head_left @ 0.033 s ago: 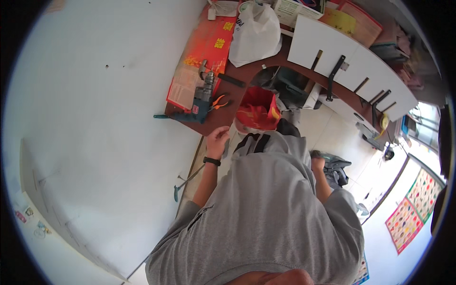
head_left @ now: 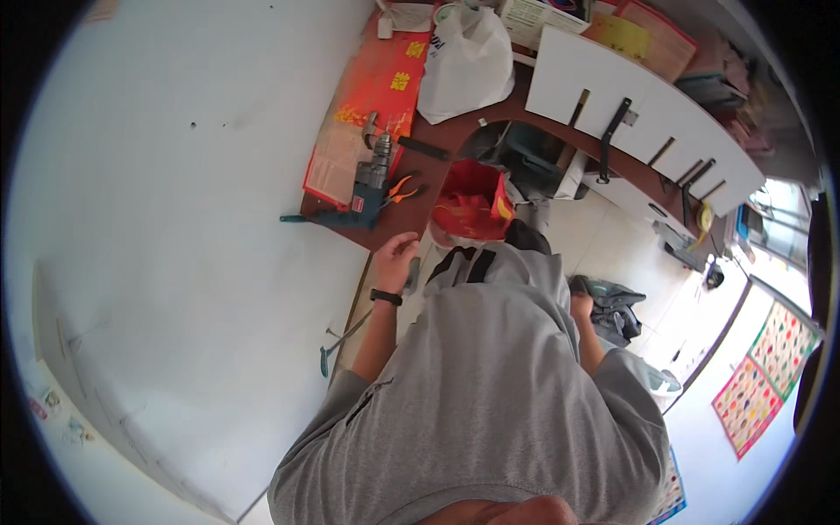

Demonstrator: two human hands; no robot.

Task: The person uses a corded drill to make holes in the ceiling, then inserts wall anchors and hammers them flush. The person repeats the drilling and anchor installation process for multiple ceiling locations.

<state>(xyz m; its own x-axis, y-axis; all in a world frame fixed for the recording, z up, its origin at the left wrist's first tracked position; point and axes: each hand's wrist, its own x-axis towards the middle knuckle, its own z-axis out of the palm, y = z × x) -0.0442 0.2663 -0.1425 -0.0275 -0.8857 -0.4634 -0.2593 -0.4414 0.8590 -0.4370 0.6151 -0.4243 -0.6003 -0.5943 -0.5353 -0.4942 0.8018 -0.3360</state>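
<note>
My left hand (head_left: 396, 262), with a dark band at the wrist, hangs just in front of the near corner of the brown desk (head_left: 385, 234). Its fingers are curled, and a grey piece (head_left: 412, 276) shows beside the palm; its kind is unclear. On that desk corner lie a teal power drill (head_left: 368, 190), pliers (head_left: 401, 189) with orange handles, and a claw hammer (head_left: 411, 143) with a black grip. My right hand (head_left: 582, 304) is low at my right side by a dark grey bundle (head_left: 617, 311). Its fingers are mostly hidden.
A red bag (head_left: 472, 201) stands below the desk edge. On the desk are a white plastic bag (head_left: 468, 66) and a red printed sheet (head_left: 385, 79). White drawer fronts (head_left: 647, 114) with dark handles run along the right. A white wall (head_left: 175, 219) borders my left.
The view has shifted very slightly, with most things a few pixels further left. Both hands keep nearly the same place and pose.
</note>
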